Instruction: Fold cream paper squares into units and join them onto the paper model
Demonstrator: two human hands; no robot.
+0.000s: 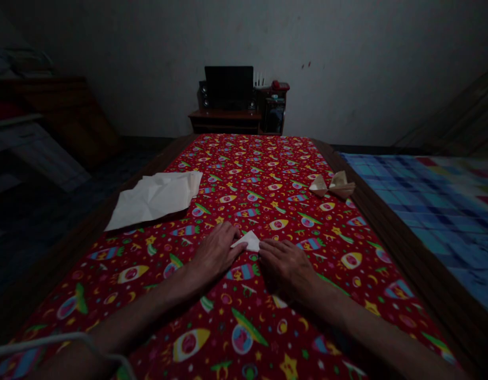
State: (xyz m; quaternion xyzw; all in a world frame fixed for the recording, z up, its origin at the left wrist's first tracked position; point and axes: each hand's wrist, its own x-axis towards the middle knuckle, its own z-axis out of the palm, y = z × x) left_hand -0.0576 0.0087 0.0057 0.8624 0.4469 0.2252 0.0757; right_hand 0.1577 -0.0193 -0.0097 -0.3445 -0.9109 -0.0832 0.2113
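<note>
A small piece of white folded paper [251, 241] with a peaked, triangular outline lies on the red patterned cloth [244, 153] between my hands. At its left end, my left hand [217, 247] grips it, the thumb along its lower edge and the fingers curled behind. My right hand [287, 259] has its fingers closed together at the paper's right corner, and the thumb is mostly hidden beneath. Up and to the left lies a loose stack of creased white paper sheets [155, 194]. Near the cloth's right edge stand folded brownish paper pieces [333, 184].
A white cable [69, 336] crosses my left forearm at the lower left. Dark wooden edging [390, 232] borders the cloth. Beyond the far end stands a monitor [228, 84] with speakers, near a red telephone [280, 85]. Blue checked bedding [418, 206] lies to the right.
</note>
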